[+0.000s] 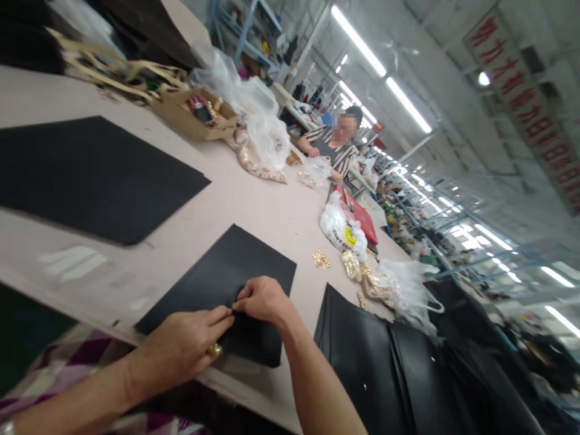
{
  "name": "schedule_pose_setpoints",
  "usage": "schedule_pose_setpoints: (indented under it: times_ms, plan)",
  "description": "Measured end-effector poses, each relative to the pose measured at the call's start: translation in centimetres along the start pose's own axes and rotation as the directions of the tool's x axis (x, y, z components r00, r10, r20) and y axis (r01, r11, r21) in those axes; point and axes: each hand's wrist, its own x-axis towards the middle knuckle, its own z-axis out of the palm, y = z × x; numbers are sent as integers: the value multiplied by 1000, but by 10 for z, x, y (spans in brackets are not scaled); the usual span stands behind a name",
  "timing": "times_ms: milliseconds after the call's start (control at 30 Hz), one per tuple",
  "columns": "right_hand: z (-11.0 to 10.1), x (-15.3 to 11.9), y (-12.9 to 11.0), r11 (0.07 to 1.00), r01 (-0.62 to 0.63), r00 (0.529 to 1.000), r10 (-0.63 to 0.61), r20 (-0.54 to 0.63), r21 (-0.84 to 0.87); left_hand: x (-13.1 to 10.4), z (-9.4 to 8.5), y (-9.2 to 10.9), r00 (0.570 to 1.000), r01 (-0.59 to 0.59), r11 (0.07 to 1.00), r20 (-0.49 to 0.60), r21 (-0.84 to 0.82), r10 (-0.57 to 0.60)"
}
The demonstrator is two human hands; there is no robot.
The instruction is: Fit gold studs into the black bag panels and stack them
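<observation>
The table (272, 211) runs under the fingers and well past them. To the right of the fingers lies a stack of black sheets (357, 350), with two small bright specks on top; left of the fingers and farther off is a wide black panel (90, 175). Across the table is another person (333, 145), with bags lying between that person and the fingers. Flat beneath the fingers is a black sheet (222, 260).

Beyond the fingers, to the left, an open cardboard box (181, 118) holds a red-and-black item; just beside it, a clear bag (260, 160) contains pale pieces. Right of the fingers, another clear bag (401, 287) lies by gold pieces. Nearer sits a small gold heap (321, 260).

The right hand (263, 297) pinches a small piece (233, 307) at the sheet; the left hand's (181, 341) fingertips meet it, their grip unclear.
</observation>
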Motion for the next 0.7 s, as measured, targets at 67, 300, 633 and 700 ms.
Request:
schedule_pose_setpoints:
  times_ms: [67,300,633,700]
  plan:
    - [-4,-10,10,997,47,985,-57,-164,-67,0,5,-5,1000,-19,1000,-19,13,19]
    - [-1,-41,78,977,28,822,96,-561,209,6,7,1,993,-115,988,-10,101,117]
    - [-69,-140,183,923,86,724,200,-660,374,26,34,76,950,-285,955,-153,-80,271]
    - [-90,-176,221,939,-57,672,287,-683,338,23,35,77,964,-248,956,-139,-158,227]
